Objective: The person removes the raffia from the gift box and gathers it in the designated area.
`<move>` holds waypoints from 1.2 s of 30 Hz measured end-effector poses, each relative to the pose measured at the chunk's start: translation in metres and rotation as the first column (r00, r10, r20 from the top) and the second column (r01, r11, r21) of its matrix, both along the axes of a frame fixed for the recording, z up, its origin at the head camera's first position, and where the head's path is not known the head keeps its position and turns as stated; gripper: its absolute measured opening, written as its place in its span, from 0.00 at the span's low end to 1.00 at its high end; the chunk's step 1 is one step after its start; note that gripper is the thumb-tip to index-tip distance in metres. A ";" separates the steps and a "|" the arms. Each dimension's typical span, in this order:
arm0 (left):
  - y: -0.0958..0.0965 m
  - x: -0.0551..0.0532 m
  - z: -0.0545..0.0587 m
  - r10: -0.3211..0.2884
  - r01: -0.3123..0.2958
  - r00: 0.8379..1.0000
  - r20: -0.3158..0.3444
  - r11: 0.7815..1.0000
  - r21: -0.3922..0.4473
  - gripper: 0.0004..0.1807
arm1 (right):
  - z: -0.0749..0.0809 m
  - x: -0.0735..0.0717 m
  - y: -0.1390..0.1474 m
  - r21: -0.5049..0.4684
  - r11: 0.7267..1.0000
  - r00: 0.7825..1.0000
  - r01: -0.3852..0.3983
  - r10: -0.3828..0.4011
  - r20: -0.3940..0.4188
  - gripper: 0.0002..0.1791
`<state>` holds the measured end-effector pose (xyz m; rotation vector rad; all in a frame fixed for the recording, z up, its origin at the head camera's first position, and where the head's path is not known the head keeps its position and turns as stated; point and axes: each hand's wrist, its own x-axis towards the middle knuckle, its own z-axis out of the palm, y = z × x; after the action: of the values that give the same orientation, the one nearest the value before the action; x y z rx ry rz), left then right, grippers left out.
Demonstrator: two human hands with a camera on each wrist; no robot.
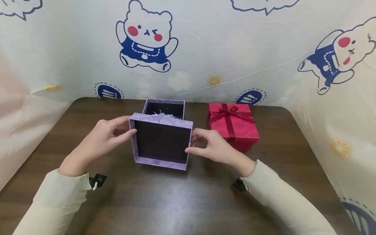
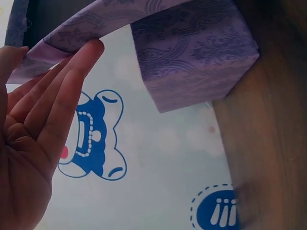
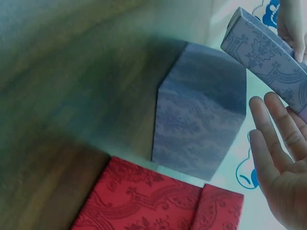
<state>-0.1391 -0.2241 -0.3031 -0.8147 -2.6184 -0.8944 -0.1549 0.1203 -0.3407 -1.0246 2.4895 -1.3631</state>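
Purple lid [image 1: 161, 141], held up on near side of box [image 1: 165, 100]. Likely light, stiff card; thin walls could dent, so take short sides gently. Left hand [image 1: 107, 137] and right hand [image 1: 212, 144] each pinch one. Hollow faces away from box; long axis left-right, dipping slightly right.

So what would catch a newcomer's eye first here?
Probably the red box, tied with dark red ribbon, toward the table's back, right of centre. Next, the purple lid held up between the left hand and right hand, its dark inside showing, before an open purple box.
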 end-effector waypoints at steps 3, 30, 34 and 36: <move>-0.003 0.002 -0.004 0.000 0.001 0.999 0.054 1.000 -0.012 0.19 | -0.004 0.001 -0.003 0.020 1.000 0.999 -0.015 0.014 0.044 0.16; -0.009 0.004 -0.028 -0.046 0.101 0.925 0.376 0.987 -0.126 0.14 | -0.032 0.006 -0.008 0.069 0.992 0.951 -0.102 0.077 0.299 0.13; -0.008 0.003 -0.031 -0.044 0.101 0.917 0.396 0.987 -0.124 0.13 | -0.033 0.005 -0.007 0.068 0.992 0.948 -0.110 0.084 0.306 0.14; -0.008 0.003 -0.032 -0.039 0.098 0.914 0.404 0.987 -0.125 0.13 | -0.035 0.005 -0.008 0.067 0.992 0.947 -0.110 0.084 0.311 0.14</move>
<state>-0.1365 -0.2323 -0.3351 -0.8377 -3.0563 -0.9926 -0.1503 0.1128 -0.3757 -0.8318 2.2171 -1.2682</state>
